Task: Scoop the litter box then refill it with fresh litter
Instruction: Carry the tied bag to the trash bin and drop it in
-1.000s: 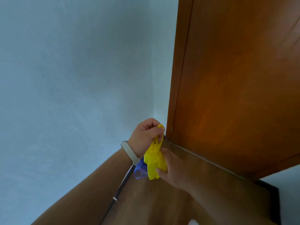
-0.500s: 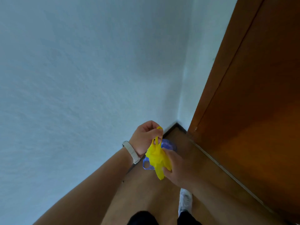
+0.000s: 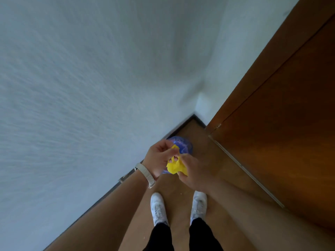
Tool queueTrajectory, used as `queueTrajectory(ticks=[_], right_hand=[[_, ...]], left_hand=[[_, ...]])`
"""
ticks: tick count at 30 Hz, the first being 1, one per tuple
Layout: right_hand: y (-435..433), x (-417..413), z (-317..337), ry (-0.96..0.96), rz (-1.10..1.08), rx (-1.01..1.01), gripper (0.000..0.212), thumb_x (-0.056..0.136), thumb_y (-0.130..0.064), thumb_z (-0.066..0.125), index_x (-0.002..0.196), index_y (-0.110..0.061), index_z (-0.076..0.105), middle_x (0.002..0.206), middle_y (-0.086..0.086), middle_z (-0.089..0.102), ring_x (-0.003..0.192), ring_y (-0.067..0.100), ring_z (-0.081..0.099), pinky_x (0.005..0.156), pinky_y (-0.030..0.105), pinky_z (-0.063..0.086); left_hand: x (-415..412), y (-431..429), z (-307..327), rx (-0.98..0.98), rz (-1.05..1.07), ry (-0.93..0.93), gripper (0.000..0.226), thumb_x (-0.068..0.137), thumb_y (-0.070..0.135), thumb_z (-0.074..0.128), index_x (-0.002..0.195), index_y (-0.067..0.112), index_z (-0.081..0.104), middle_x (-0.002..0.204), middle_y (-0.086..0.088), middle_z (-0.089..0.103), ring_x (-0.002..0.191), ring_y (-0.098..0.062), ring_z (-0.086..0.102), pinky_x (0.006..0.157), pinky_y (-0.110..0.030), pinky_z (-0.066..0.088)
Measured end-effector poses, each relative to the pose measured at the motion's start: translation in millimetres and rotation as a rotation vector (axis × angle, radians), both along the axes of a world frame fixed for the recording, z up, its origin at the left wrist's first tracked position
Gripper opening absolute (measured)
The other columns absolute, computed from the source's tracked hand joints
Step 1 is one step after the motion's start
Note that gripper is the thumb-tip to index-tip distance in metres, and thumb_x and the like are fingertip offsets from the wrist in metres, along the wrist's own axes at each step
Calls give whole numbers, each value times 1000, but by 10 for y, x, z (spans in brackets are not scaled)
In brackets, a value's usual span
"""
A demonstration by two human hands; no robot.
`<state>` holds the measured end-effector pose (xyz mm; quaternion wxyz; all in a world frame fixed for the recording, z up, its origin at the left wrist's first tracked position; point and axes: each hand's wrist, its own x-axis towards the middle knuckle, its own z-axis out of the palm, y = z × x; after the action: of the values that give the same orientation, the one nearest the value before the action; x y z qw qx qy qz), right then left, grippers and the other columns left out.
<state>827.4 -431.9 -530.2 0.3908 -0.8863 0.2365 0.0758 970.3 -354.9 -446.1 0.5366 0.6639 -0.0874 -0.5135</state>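
Held between both hands: crumpled yellow plastic bag (image 3: 174, 167), long axis up-down. Left hand (image 3: 158, 158) pinches top loop; right hand (image 3: 193, 172) clutches lower bunch; both grips closed. No litter box in view.

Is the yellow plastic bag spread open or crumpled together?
Crumpled: the yellow bag is a small bunched wad; the left hand pinches its top, the right hand grips its side.
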Motion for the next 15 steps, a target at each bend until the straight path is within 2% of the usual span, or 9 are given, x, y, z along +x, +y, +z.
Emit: queueTrajectory(ticks=[2,6,8,10,12,15], right_hand=[[-25,64,-332,24,16,-50,56,78,-40,58,127,-28,32,127,7,56,114,28,58,87,35,50],[-123,158,-1021,114,65,-99,66,78,-48,45,137,-18,45,138,13,49,123,32,52,95,45,49],[-160,171,-1283,133,70,-123,67,77,-49,44,132,-12,53,134,16,54,119,35,55,92,49,52],[-198,189,-1511,123,69,-166,64,77,-47,45,126,-9,59,127,17,59,112,36,59,85,49,55],[-242,202,-1728,103,36,-187,62,76,-44,47,122,-6,61,121,19,62,106,37,62,82,48,56],[-254,232,-2006,113,6,-199,59,80,-43,51,126,-6,58,126,19,59,111,37,58,88,47,53]], left_hand=[[95,-13,-377,28,13,14,14,64,6,67,72,3,57,58,-9,60,50,-16,51,49,-23,44],[224,35,-1195,124,30,15,14,63,10,71,70,9,59,64,-12,61,63,-22,53,58,-30,44],[250,80,-1561,180,11,-12,16,69,6,74,70,11,59,68,-12,62,63,-20,54,62,-30,45],[296,110,-1910,234,-16,-43,21,80,-3,69,71,11,56,71,-11,62,57,-12,54,59,-25,43],[345,91,-2228,276,-46,-63,26,82,-5,67,70,14,56,73,-12,62,57,-11,52,57,-22,41],[415,35,-2672,330,-88,-110,21,80,0,69,69,15,58,75,-13,62,57,-12,49,55,-22,40]])
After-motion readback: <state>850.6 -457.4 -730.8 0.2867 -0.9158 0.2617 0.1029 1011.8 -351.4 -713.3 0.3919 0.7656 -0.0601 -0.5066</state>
